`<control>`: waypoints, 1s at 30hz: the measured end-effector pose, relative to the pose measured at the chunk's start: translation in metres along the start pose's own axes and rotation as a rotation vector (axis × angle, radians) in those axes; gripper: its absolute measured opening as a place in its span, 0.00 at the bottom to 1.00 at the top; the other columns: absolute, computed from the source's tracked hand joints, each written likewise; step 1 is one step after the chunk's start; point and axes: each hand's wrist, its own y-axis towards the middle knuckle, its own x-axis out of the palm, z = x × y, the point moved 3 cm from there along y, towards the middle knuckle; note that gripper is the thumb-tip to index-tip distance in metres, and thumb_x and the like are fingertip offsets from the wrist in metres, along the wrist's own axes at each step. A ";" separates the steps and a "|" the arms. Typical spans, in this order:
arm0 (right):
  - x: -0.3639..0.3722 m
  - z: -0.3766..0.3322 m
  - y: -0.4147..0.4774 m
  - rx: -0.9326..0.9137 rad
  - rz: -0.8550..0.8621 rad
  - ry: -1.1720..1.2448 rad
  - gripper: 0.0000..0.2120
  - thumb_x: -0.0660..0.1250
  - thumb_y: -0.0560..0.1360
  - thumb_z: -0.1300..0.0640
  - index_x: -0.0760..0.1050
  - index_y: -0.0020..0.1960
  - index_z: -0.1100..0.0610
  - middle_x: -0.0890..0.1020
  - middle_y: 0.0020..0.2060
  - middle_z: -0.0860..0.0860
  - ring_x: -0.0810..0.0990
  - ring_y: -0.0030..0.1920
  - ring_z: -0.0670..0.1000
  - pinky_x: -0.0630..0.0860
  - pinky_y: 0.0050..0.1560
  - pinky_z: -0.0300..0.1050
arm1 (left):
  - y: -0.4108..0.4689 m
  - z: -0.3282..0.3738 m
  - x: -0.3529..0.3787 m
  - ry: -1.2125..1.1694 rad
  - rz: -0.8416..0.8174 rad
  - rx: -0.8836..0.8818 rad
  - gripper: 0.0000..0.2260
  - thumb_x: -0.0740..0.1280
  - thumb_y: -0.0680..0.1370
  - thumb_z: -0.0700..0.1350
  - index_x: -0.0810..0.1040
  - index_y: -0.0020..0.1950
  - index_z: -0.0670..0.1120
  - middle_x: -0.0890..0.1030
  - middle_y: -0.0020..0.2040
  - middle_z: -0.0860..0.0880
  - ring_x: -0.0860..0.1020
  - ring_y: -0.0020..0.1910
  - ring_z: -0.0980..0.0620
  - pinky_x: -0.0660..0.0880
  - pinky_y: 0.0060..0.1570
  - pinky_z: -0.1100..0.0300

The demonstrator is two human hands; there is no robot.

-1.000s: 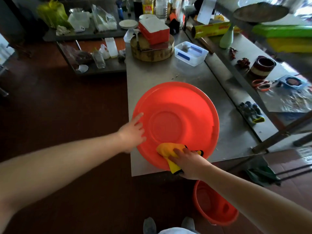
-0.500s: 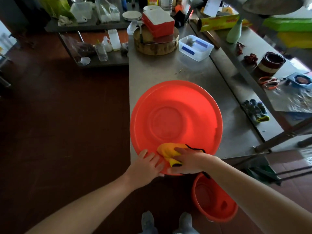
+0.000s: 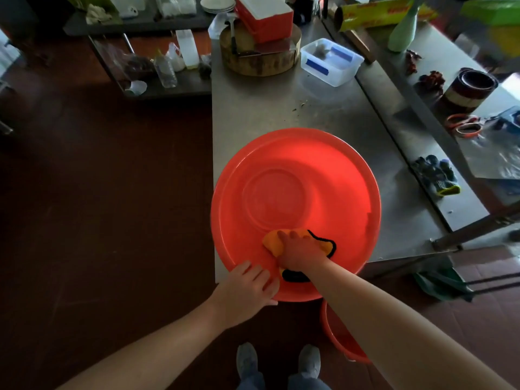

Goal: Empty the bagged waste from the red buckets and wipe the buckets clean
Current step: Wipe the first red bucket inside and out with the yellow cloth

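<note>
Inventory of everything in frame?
red basin: 1, red, table's near end, overhanging edge
red bucket: 1, red, floor, under right forearm
cloth: 1, yellow, black trim, inside basin
steel table: 1, grey, centre
chopping block: 1, wood, table's far end
box: 1, red, white lid, on block
tub: 1, clear, blue tape, beside block
scissors: 1, orange handles, right counter
gloves: 1 bundle, dark, right counter
left hand: 1, fingers on basin's near rim
right hand: 1, pressing cloth
</note>
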 end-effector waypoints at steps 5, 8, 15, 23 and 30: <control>0.009 0.004 0.030 0.011 -0.033 -0.008 0.27 0.55 0.80 0.42 0.63 0.76 0.51 0.69 0.72 0.56 0.70 0.70 0.63 0.69 0.67 0.62 | -0.003 0.006 0.006 0.025 0.029 0.015 0.20 0.63 0.79 0.63 0.77 0.58 0.47 0.83 0.48 0.49 0.81 0.45 0.49 0.78 0.50 0.54; 0.013 -0.002 0.041 -0.038 -0.033 0.076 0.26 0.56 0.81 0.45 0.63 0.76 0.52 0.68 0.73 0.55 0.71 0.70 0.61 0.71 0.67 0.60 | -0.003 0.011 0.007 0.044 0.046 0.030 0.19 0.65 0.78 0.63 0.79 0.57 0.49 0.83 0.48 0.50 0.82 0.45 0.50 0.79 0.50 0.56; 0.023 -0.012 0.047 -0.096 -0.047 -0.008 0.25 0.55 0.81 0.44 0.58 0.78 0.41 0.67 0.75 0.51 0.69 0.72 0.61 0.70 0.66 0.62 | 0.002 0.019 0.003 0.104 0.020 0.097 0.19 0.66 0.77 0.63 0.83 0.54 0.49 0.84 0.44 0.49 0.82 0.41 0.51 0.79 0.46 0.59; 0.002 0.042 0.050 0.001 0.077 -0.367 0.19 0.53 0.83 0.50 0.69 0.73 0.42 0.71 0.71 0.52 0.66 0.72 0.63 0.63 0.72 0.62 | 0.019 0.023 0.002 0.121 0.005 0.155 0.21 0.63 0.79 0.62 0.81 0.52 0.45 0.84 0.42 0.47 0.82 0.40 0.49 0.79 0.44 0.57; 0.010 0.067 0.049 0.089 0.117 -0.367 0.20 0.56 0.82 0.52 0.68 0.73 0.46 0.67 0.73 0.54 0.61 0.74 0.65 0.58 0.73 0.64 | 0.016 0.027 0.009 0.162 -0.053 0.239 0.22 0.59 0.82 0.59 0.79 0.58 0.42 0.85 0.48 0.42 0.84 0.45 0.44 0.81 0.48 0.53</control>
